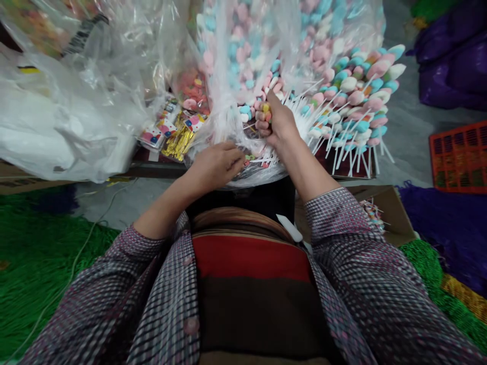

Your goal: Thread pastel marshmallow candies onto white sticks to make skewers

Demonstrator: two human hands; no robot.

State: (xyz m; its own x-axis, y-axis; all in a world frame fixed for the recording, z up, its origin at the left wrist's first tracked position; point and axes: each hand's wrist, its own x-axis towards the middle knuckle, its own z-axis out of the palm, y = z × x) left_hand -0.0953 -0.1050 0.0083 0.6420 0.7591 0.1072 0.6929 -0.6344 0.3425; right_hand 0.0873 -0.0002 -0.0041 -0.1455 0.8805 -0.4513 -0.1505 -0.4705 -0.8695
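Note:
My right hand (279, 121) is closed around small yellow and orange candies (267, 112), above an opening in a clear plastic bag (224, 119). Lower and to the left, my left hand (216, 166) has its fingers curled at the bag's near edge; what they pinch, if anything, is hidden. Beside those fingertips, small red and green candies (248, 160) and white sticks (268, 161) lie in the bag. Pink, blue and white marshmallows (243, 45) fill the plastic beyond my hands. Marshmallow skewers on white sticks (357, 96) are piled to my right.
Crumpled plastic bags (64, 121) cover the table's left side, near gold twist ties (180, 139) and printed packets (155, 131). On the floor at right are a cardboard box (397, 218), an orange crate (460, 157) and purple bundles (452, 56). Green fringe (41, 243) spreads at left.

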